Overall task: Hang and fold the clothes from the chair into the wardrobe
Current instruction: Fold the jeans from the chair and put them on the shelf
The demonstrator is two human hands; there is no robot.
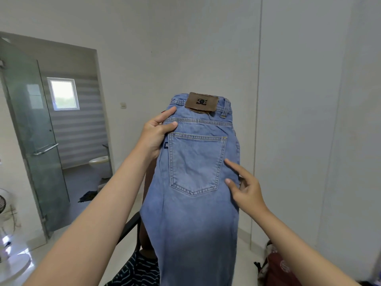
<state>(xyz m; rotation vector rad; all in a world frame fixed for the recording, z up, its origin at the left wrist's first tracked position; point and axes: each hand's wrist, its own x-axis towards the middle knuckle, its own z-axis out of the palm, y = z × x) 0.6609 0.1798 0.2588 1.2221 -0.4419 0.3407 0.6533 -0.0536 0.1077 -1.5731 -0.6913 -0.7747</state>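
In the head view we hold light blue jeans (pixel 193 182) up in front of us, folded lengthwise with the back pocket and the brown waist patch facing us, above the dark chair (pixel 129 226) at the lower middle, where a striped garment (pixel 136 271) lies. Our left hand (pixel 154 135) grips the left edge of the jeans near the waistband, thumb on the front and fingers curled behind. Our right hand (pixel 245 190) touches the right edge beside the pocket with two straight fingers and holds nothing; a glass door (pixel 31 131) stands open at the left.
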